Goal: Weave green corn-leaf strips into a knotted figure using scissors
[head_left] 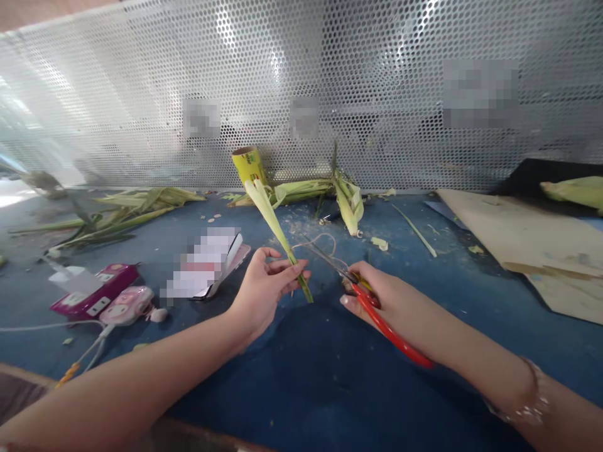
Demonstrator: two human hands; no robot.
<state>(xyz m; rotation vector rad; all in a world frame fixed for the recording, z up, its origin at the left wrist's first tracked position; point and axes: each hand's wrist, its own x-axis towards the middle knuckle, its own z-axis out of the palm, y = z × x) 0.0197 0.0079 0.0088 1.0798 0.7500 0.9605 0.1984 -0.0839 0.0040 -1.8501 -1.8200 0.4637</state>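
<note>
Pinched between the thumb and fingers of my left hand (271, 276) is a narrow rolled corn husk (272, 216), pale at its upper end and green at its lower tip. My right hand (391, 292) is wrapped round red-handled scissors (396, 339), their blades pointing up and left toward the husk. A small brownish, yellow-edged item (347, 285) shows at the same fingers; I cannot make out what it is. Thin twine (330, 236) loops between my two hands, near the scissor blades. Behind them an upright corn husk (349, 204) and a lying husk (306, 187) rest on the blue table (301, 376).
A perforated metal panel (367, 81) closes off the back. At its foot stands a yellow tube (245, 165). Left are loose husks (146, 199), a phone (210, 263), a purple power strip (120, 276) and a pink corded device (127, 306). Cardboard (518, 229) lies right.
</note>
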